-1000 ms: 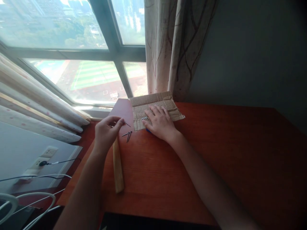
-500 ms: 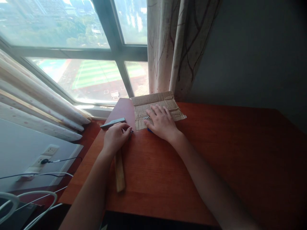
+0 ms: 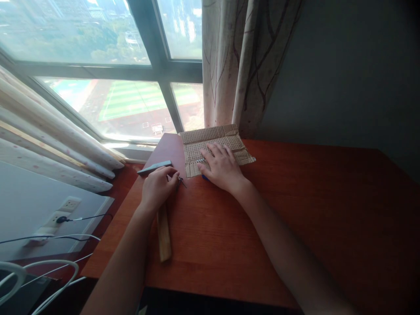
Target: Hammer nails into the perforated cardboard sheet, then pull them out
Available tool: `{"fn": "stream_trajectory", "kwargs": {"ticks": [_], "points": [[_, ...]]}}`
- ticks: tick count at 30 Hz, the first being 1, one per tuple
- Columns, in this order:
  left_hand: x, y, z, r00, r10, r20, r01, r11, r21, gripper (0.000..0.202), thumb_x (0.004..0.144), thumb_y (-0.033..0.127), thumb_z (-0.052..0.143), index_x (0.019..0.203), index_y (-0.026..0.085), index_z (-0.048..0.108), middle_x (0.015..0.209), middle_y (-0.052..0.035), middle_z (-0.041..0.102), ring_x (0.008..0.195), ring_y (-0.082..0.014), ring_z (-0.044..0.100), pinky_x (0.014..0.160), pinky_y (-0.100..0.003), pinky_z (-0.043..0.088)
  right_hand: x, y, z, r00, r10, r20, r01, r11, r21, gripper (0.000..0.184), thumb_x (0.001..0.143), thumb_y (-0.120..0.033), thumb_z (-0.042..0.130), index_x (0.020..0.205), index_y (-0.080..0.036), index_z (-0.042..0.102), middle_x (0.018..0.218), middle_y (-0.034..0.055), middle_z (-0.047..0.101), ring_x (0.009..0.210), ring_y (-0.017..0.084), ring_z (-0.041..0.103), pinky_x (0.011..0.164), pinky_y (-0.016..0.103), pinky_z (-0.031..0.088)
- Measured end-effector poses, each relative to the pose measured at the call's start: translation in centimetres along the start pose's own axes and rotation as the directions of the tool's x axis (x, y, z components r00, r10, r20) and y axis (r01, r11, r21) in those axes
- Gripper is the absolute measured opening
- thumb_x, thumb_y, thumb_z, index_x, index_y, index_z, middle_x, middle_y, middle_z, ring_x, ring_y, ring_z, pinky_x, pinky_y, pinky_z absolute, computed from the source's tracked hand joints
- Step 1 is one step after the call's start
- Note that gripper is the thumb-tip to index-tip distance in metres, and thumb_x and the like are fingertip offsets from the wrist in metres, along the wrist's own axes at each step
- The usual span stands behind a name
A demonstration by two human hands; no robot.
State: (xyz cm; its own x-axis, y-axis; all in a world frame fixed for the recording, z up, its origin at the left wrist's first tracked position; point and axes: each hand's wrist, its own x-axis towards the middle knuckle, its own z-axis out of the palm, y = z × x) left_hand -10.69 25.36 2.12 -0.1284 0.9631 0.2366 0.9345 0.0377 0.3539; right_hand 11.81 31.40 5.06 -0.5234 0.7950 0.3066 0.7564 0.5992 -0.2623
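My left hand (image 3: pixel 159 183) is closed in a pinch, thumb against forefinger, on small thin dark nails (image 3: pixel 182 182) whose ends stick out to the right. Beneath this hand lies a hammer (image 3: pixel 164 236); its wooden handle points towards me, and its grey head (image 3: pixel 154 168) shows past the knuckles. My right hand (image 3: pixel 221 168) rests palm down, fingers spread, on a sheet of perforated brown cardboard (image 3: pixel 213 134). A bit of something blue (image 3: pixel 204 177) peeks out under its thumb side, mostly hidden.
The reddish-brown wooden desk (image 3: pixel 295 218) runs far to the right. Behind it are a window (image 3: pixel 98 74) and a patterned curtain (image 3: pixel 226 65). At the left, a wall socket (image 3: pixel 62 218) with a plug and several cables (image 3: pixel 65 267) sits below the desk's edge.
The thin dark nails at my left fingertips now stick out further and show more clearly. My right hand stays in place on the cardboard.
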Motion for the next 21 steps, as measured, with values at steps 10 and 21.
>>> {"fn": "stream_trajectory", "kwargs": {"ticks": [10,21], "points": [[0.6,1.5,-1.2,0.981,-0.054,-0.185,-0.007,0.95,-0.312,0.025,0.086,0.041,0.061,0.09,0.02,0.073,0.078,-0.0027,0.072,0.063,-0.0156,0.06,0.062,-0.027,0.046,0.0,0.0,0.1,1.0,0.005,0.006,-0.005,1.0,0.002,0.054,0.1,-0.049,0.042,0.142,-0.018,0.054,0.155,0.0139,0.045,0.144,0.032,0.035,0.121,0.051,0.02],[2.9,6.2,-1.5,0.961,0.264,-0.079,-0.274,0.944,-0.182,0.016,0.087,0.033,0.063,0.091,0.022,0.074,0.087,-0.004,0.066,0.068,-0.015,0.059,0.066,-0.028,0.045,0.0,0.1,0.0,1.0,-0.006,0.018,0.006,1.0,0.015,0.05,0.097,-0.032,0.043,0.143,-0.018,0.053,0.156,0.0125,0.044,0.146,0.03,0.033,0.121,0.05,0.018]]}}
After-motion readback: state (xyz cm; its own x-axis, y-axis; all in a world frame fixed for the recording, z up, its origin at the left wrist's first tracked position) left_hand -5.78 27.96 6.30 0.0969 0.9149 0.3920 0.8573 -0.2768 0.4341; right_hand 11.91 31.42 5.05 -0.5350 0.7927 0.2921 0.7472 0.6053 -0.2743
